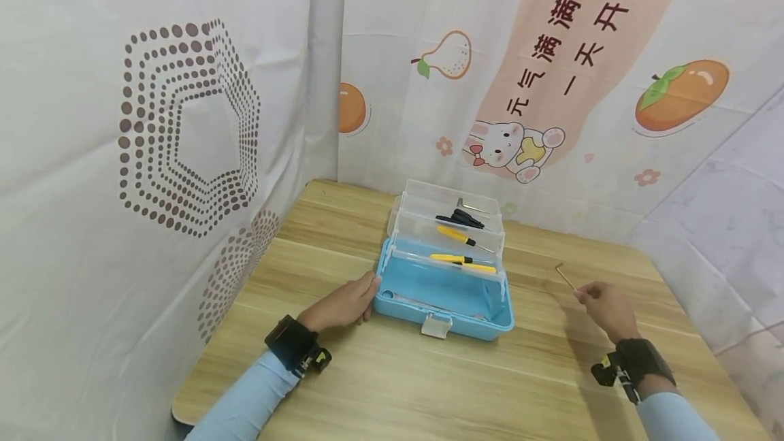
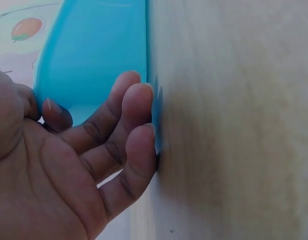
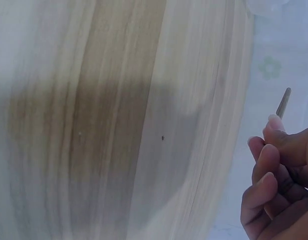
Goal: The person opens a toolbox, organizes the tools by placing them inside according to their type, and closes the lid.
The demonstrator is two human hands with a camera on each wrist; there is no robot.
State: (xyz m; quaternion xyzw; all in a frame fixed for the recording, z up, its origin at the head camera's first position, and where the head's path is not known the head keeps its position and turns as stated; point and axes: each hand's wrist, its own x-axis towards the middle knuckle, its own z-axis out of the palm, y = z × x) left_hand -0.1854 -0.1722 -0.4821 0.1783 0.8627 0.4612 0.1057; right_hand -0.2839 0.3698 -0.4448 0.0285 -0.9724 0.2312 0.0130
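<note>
A blue toolbox (image 1: 442, 324) stands open on the table, its clear tiered trays (image 1: 409, 224) raised at the back. My left hand (image 1: 344, 301) holds its left end; in the left wrist view the fingers (image 2: 138, 102) are bent against the blue wall. To the right of the box, my right hand (image 1: 608, 306) pinches a thin brass-coloured hex key (image 1: 566, 277) between thumb and fingertips, bent end pointing away above the table. Only a short tip of the hex key (image 3: 283, 102) shows in the right wrist view.
Yellow-handled screwdrivers (image 1: 452, 233) and black-handled tools (image 1: 465, 218) lie in the trays, with another hex key (image 1: 473, 207) in the top one. A wrench (image 1: 422, 304) lies in the box's bottom. A white latch (image 1: 436, 326) hangs in front. Printed curtains (image 1: 392, 121) border the wooden table (image 1: 380, 386).
</note>
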